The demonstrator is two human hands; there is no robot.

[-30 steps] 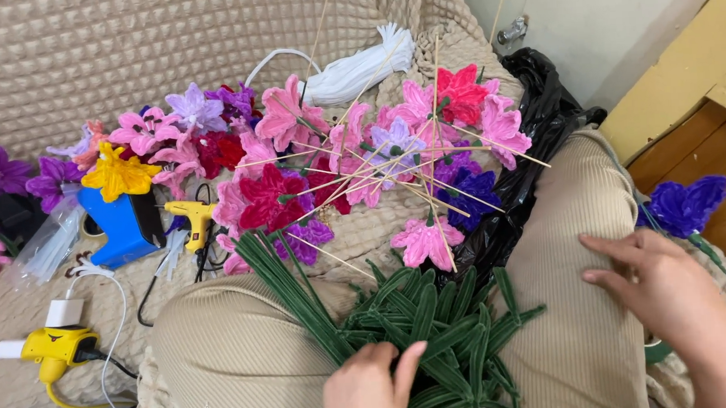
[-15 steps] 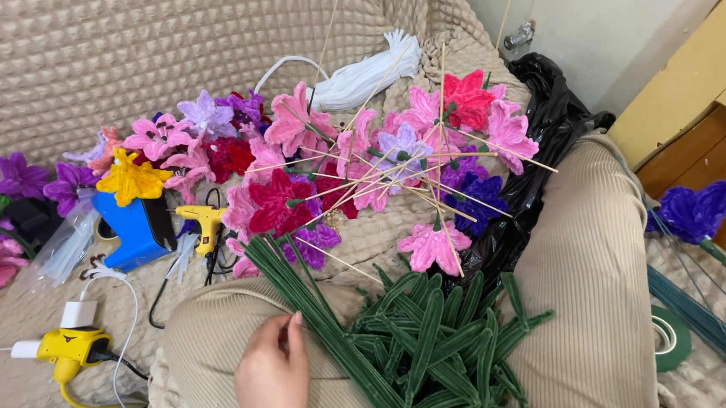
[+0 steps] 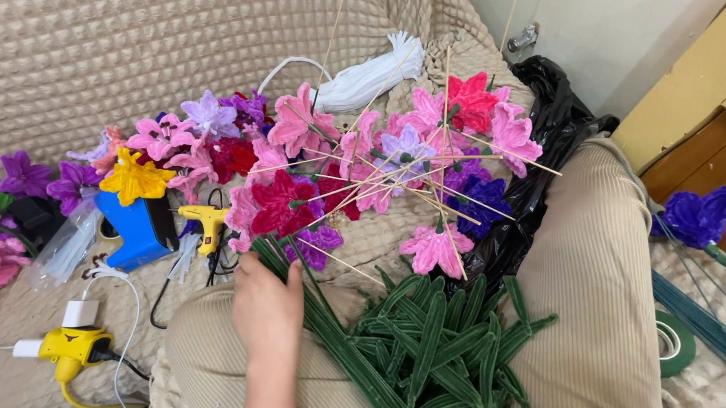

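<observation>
The left hand (image 3: 267, 314) rests on green stems (image 3: 336, 327) across the lap. Colourful flowers (image 3: 362, 171) lie beyond. A glue gun (image 3: 205, 223) sits nearby.

View: one head-worn camera; no second view.
Position: above the seated person's lap, close to the work.
Direction: steeply downward and forward, toward the quilted beige sofa back (image 3: 128, 67).
Near field: left hand (image 3: 267, 308) on the green pipe-cleaner stems (image 3: 434, 348), at the lower frame edge.
Middle field: pile of pipe-cleaner flowers (image 3: 362, 171).
Right edge: wall (image 3: 616, 21) and green floral tape roll (image 3: 675, 341).
</observation>
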